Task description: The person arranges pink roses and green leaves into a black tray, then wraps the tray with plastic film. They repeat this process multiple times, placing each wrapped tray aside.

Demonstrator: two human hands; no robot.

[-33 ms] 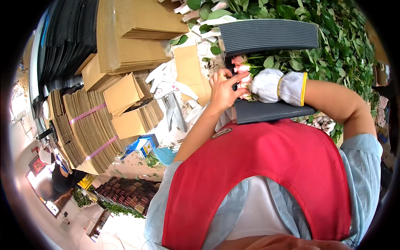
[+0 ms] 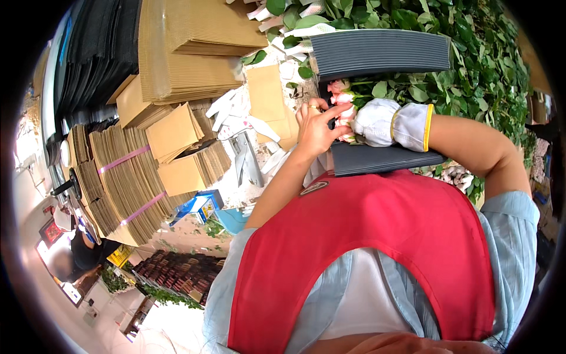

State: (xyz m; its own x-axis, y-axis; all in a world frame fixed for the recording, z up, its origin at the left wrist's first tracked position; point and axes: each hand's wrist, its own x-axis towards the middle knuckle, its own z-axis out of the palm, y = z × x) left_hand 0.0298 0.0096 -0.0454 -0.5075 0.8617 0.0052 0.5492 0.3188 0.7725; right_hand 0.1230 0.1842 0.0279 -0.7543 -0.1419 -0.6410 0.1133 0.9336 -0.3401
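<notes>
Your right hand (image 2: 377,122), in a white fabric glove w/ yellow cuff trim, is closed around the bunch of pale pink rosebuds (image 2: 342,100) just below the heads; your bare left hand (image 2: 318,127), gold ring on one finger, has its fingers (image 2: 326,112) curled in on the same bunch from the other side, tips touching the buds, so both are grasping, not released. The buds sit directly between the two sets of fingers, resting over the dark grey corrugated sheet (image 2: 383,159) that lies just under the glove. Judging by looks: the bunch is light but fragile. Petals bruise and heads snap easily, stems are stiffer and prob. thorny, hence the glove. Take hold on the stems under the heads, not on the blooms; keep the bare fingers light and only steadying. Above the fingers, a ribbed dark grey stack of corrugated sheets (image 2: 380,53) stands close, its edge almost touching the buds, so little room upward. To the right of the glove and beyond is dense green foliage (image 2: 471,65), soft but cluttering. Left of your bare fingers the worktop (image 2: 236,183) carries flat brown cardboard pieces (image 2: 265,94), white paper strips (image 2: 236,115) and banded stacks of brown cardboard sleeves (image 2: 124,189), well apart. Toward you, the red apron (image 2: 377,248) is near the sheet's front edge; open room is mostly low-left of the fingers.
</notes>
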